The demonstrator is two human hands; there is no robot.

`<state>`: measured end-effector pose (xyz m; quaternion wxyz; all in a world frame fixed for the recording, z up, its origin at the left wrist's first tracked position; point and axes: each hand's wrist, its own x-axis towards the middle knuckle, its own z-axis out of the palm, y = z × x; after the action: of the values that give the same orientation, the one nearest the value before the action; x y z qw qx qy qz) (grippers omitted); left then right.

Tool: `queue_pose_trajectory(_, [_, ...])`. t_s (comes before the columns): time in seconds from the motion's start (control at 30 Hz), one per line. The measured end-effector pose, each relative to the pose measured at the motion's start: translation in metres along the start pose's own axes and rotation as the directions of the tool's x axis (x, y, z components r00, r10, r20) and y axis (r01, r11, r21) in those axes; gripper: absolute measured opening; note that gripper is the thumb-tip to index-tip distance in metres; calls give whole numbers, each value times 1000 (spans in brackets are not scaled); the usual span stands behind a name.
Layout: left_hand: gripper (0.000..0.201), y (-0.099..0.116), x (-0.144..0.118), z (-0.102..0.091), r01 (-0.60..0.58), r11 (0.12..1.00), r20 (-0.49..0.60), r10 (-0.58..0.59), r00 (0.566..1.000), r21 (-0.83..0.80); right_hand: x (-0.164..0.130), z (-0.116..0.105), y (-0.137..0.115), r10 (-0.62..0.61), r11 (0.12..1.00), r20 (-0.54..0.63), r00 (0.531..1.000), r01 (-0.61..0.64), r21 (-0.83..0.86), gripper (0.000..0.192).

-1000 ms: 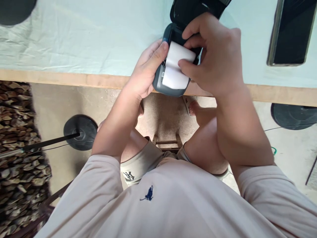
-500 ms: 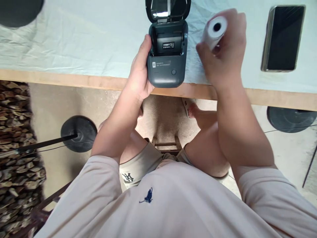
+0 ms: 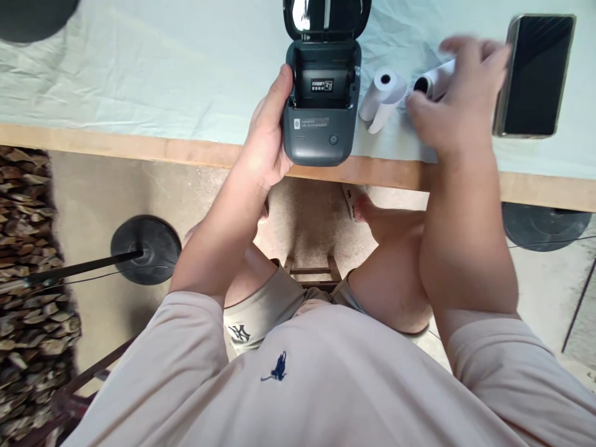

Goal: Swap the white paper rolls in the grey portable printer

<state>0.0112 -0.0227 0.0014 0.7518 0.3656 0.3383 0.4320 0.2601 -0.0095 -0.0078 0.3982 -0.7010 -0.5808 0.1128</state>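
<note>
My left hand point(image 3: 272, 127) is wrapped around the left side of a dark portable label printer point(image 3: 318, 139), holding it at the table's front edge. The printer's lid point(image 3: 326, 18) is raised, and its paper bay point(image 3: 321, 84) contains no roll. Right of the printer, a white paper roll point(image 3: 372, 102) stands on the cloth with its loose end partly unwound. Beyond it lies a second white paper roll point(image 3: 441, 76), its dark core facing left. My right hand point(image 3: 465, 102), slightly blurred, is over this second roll with thumb and fingers apart; whether they touch it is unclear.
A smartphone point(image 3: 535, 74) lies just right of my right hand. Pale cloth point(image 3: 177, 74) covers the table above its wooden edge point(image 3: 139, 146). A round black object point(image 3: 35, 18) sits at the upper left. Black round stand bases point(image 3: 146, 233) are on the floor.
My right hand has let go of one paper roll, leaving it standing by the printer, and moved right over another roll. The printer has shifted slightly right in my left hand.
</note>
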Motion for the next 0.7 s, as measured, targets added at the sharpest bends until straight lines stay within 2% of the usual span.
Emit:
queue_pose_trajectory(0.07, [43,0,-1,0,-4,1000,8,4,1000,7,0,-3,8,96,993,76,993,-100,61,36])
queue_pose_trajectory(0.1, [42,0,-1,0,-12,1000,15,12,1000,6,-1,-4,8,96,986,106,990,-109,123,30])
queue_pose_trajectory(0.17, [41,0,-1,0,-36,999,29,36,999,2,-4,-5,1,52,951,105,993,-82,299,36])
queue_pose_trajectory(0.23, [40,0,-1,0,-58,998,33,58,998,9,-7,-4,-14,63,848,112,992,-112,519,38])
queue_pose_trajectory(0.33, [40,-1,0,-1,-65,997,37,64,997,30,-9,-3,-35,172,624,195,966,-260,736,21])
queue_pose_trajectory(0.43, [40,-1,0,-2,-69,998,59,68,996,14,-5,-7,-43,213,441,350,912,-409,799,20])
queue_pose_trajectory(0.6, [40,0,0,-1,-45,999,45,45,998,-11,3,-17,-36,229,168,578,783,-617,769,40])
queue_pose_trajectory(0.63, [40,0,0,-1,-40,999,38,41,998,-10,4,-18,-36,225,127,600,767,-634,763,41])
queue_pose_trajectory(0.7, [41,0,0,-1,-38,999,35,38,999,-16,3,-18,-37,223,98,600,769,-630,771,41])
